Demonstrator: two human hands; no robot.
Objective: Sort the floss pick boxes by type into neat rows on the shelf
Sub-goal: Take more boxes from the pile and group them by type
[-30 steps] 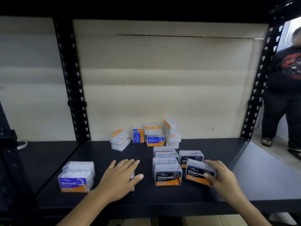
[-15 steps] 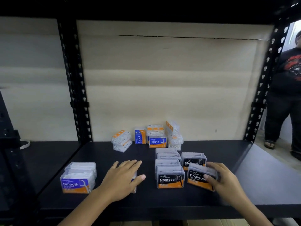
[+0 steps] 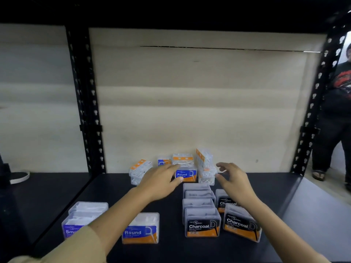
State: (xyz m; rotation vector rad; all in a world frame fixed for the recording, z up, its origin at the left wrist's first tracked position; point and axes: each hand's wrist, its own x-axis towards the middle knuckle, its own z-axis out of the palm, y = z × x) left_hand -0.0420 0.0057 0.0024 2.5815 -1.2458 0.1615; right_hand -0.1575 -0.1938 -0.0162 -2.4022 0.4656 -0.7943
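Reaching to the back of the black shelf [image 3: 284, 215], both hands are open and hold nothing. The left hand [image 3: 161, 179] stretches with fairly straight fingers toward a loose cluster of boxes [image 3: 182, 159] against the back wall. Its thumb overlaps the front of the labelled Round box [image 3: 187, 174] there, though blur hides whether it touches. The right hand [image 3: 234, 182] hovers with fingers spread and loosely bent just beside the clear tilted box [image 3: 204, 160] at the cluster's right end, apart from it. At the cluster's left end a tipped box [image 3: 139, 171] leans on its side. Nearer the front, the Charcoal boxes [image 3: 202, 223] stand in two rows running front to back: one four deep, and on its right a row of two whose front box [image 3: 241, 225] sits slightly askew. Left of them a second Round box [image 3: 140, 229] stands alone near the front edge. Farther left, a Smooth box [image 3: 76, 223] with another clear box behind it is partly hidden by the left forearm and its tan sleeve [image 3: 76, 247]. A person in dark clothes [image 3: 340, 111] stands beyond the shelf's right post.
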